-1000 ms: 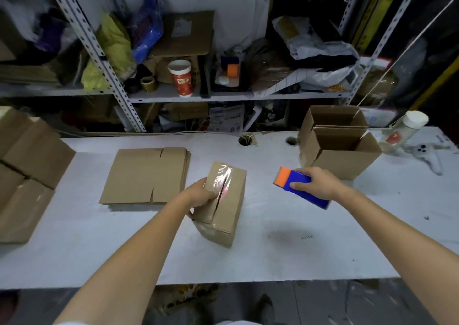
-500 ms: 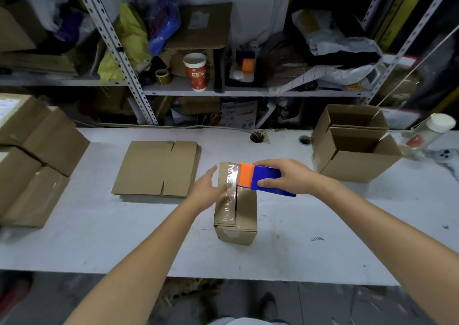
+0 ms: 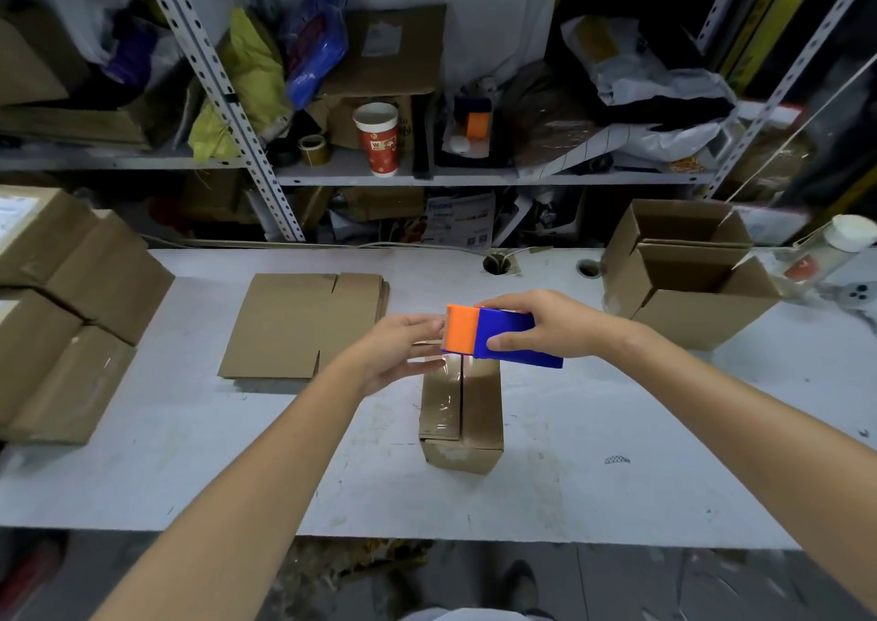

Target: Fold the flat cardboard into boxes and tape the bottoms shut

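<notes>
Two hands: both over the far end of the small box [image 3: 461,411], which stands on the worktop [image 3: 190,454] with its taped seam up.
Change: a second ago the box lay tilted under the left hand and the dispenser hung apart to the right; now the box sits square and the dispenser is above its far edge.
Right hand [image 3: 550,328]: clenched around the blue and orange tape dispenser [image 3: 493,335].
Left hand [image 3: 403,350]: loose, fingers spread, touching the dispenser's orange end and the box's far corner.
Around: flat cardboard stack [image 3: 303,326] to the left; open boxes [image 3: 693,283] at right; finished boxes [image 3: 61,307] at far left.
In the way: hands and dispenser hide the box's far end.
</notes>
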